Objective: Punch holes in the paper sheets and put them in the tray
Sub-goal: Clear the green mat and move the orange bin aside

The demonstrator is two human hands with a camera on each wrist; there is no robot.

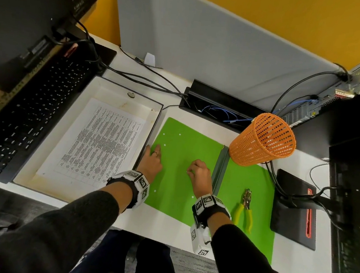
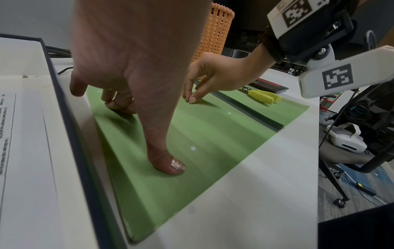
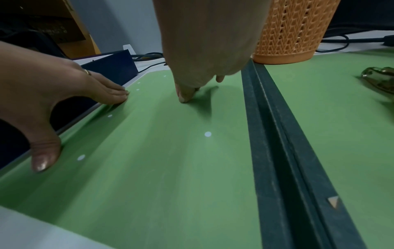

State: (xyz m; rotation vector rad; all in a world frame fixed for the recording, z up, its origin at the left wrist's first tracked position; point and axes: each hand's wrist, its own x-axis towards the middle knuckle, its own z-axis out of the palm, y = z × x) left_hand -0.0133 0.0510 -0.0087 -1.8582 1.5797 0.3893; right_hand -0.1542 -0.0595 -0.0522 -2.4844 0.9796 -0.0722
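Note:
A white tray (image 1: 105,85) with dark walls stands at the left, and one printed sheet (image 1: 99,141) lies in it. Beside it lies an open green folder (image 1: 185,141) with a dark spine (image 1: 221,166). Small white paper dots (image 3: 208,134) are scattered on the folder. My left hand (image 1: 154,156) lies flat on the folder's left edge, against the tray wall, thumb (image 3: 42,163) pressed down. My right hand (image 1: 191,170) has curled fingers. It pinches at the green surface, where a white speck shows. The yellow-handled hole punch (image 1: 245,206) lies untouched on the folder's right half.
An orange mesh basket (image 1: 262,140) stands at the top of the spine. A black keyboard (image 1: 34,111) lies left of the tray. A black pad (image 1: 295,209) and cables sit at the right, with an open cable trough (image 1: 217,109) behind the folder.

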